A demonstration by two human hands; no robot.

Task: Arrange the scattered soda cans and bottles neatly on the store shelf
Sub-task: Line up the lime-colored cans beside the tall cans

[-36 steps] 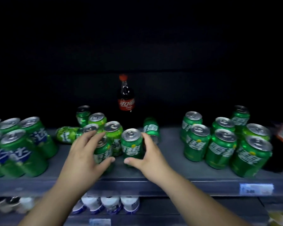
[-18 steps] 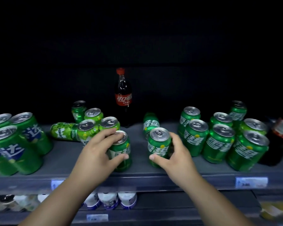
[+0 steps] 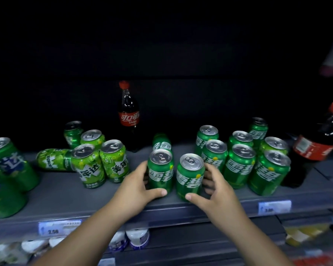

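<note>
— What is at the centre?

— Two upright dark green aluminium soda cans with white lettering, side by side near the front edge of a grey store shelf (image 3: 65, 196). The left can (image 3: 160, 170) is wrapped by the left hand (image 3: 135, 189), thumb across its lower front. The right can (image 3: 190, 176) is gripped by the right hand (image 3: 217, 191), thumb low in front, fingers curled behind. The two cans stand just beside each other; whether they touch I cannot tell.

— And around them?

— Just behind the left can, another green can (image 3: 161, 144) lies tipped on its side. To the right stands a tidy cluster of matching green cans (image 3: 238, 164) in rows, close to the right hand. Further right, a dark cola bottle with a red label and red cap (image 3: 315, 144) leans. At the back, a second dark cola bottle with a red cap (image 3: 128, 114) stands upright. To the left sits a group of lighter green patterned cans (image 3: 104, 158), one lying on its side (image 3: 52, 159). White price tags (image 3: 274, 207) line the shelf's front edge.
</note>
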